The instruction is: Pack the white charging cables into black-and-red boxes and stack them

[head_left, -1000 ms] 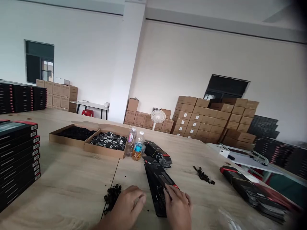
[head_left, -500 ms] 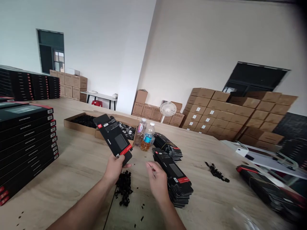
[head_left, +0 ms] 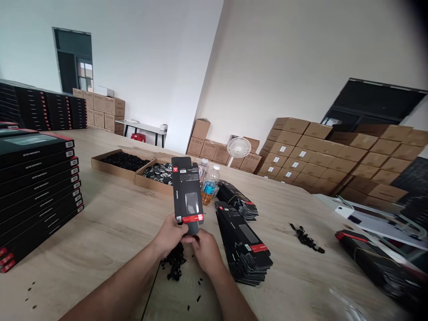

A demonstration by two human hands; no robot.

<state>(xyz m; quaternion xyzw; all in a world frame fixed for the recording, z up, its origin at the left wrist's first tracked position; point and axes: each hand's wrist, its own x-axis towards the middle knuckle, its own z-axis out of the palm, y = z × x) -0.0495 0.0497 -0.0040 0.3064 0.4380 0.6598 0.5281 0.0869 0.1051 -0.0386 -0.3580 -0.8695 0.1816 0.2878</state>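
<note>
Upright in front of me stands a flat black packaging box (head_left: 182, 189) with a clear window and a red band. My left hand (head_left: 171, 235) grips its lower end, thumb on the printed face. At the bottom flap my right hand (head_left: 206, 252) has its fingers closed on the edge; the fingertips are partly hidden. Under the hands lies a small heap of black scraps (head_left: 174, 264), partly covered. Right of my hands is a fanned stack of the same flat boxes (head_left: 232, 227), with a banded bundle (head_left: 236, 196) behind it.
Two bottles (head_left: 210, 185) stand behind the boxes. Open cartons of black pieces (head_left: 115, 174) sit further back. Finished-looking black boxes (head_left: 36, 191) are piled at left. More scraps (head_left: 306, 238) and another bundle (head_left: 374, 267) lie right. Brown cartons (head_left: 301, 156) line the wall.
The box has moved right and turned from a slant to nearly upright. My right hand has come left from beside the stack to the box's lower edge. The view has shifted slightly.
</note>
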